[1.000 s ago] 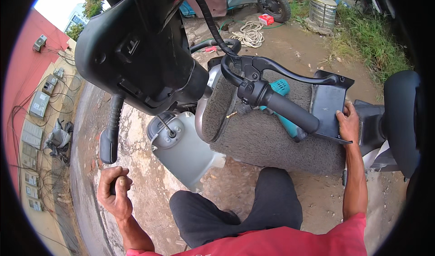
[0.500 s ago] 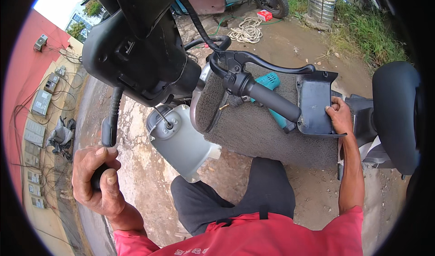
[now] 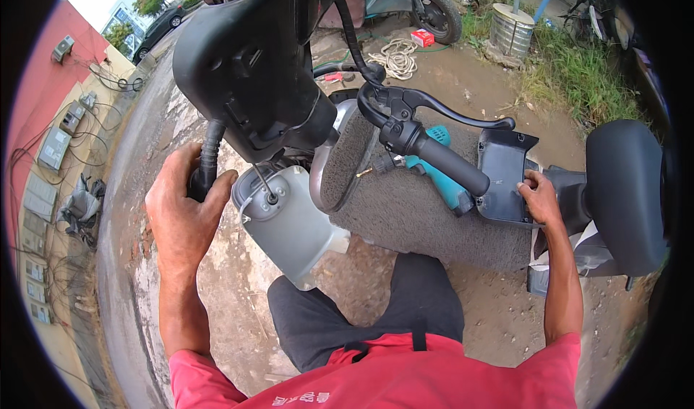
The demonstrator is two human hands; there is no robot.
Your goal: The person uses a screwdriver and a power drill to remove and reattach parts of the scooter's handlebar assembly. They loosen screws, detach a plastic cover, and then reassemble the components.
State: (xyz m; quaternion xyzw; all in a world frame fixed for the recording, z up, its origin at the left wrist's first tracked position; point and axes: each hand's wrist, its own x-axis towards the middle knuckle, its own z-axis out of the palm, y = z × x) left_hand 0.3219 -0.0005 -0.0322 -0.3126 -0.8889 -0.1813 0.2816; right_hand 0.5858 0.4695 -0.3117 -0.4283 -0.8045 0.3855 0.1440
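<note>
My left hand [image 3: 181, 224] is curled around the lower end of a black ribbed stalk [image 3: 208, 154] that hangs from a black plastic body panel [image 3: 249, 69]. Its thumb is on the right; the fingertips are hidden behind. My right hand [image 3: 541, 201] grips the edge of a shallow black plastic cover [image 3: 500, 179], thumb on top. That cover rests at the right end of a grey textured mat [image 3: 405, 214] on the scooter. On the mat lies a teal power drill [image 3: 441, 181] with a bit fitted, partly under the black handlebar grip [image 3: 454, 164].
The brake lever [image 3: 463, 120] juts right above the grip. Below the body panel is a grey plastic piece [image 3: 293, 228] with a thin metal rod. A black padded seat [image 3: 625, 199] stands at right. Coiled rope [image 3: 396, 58] and a red box [image 3: 423, 38] lie on the ground beyond.
My left hand has risen and moved right, closing around the hanging stalk. The scooter's front has shifted right in view. My right hand keeps its hold on the cover.
</note>
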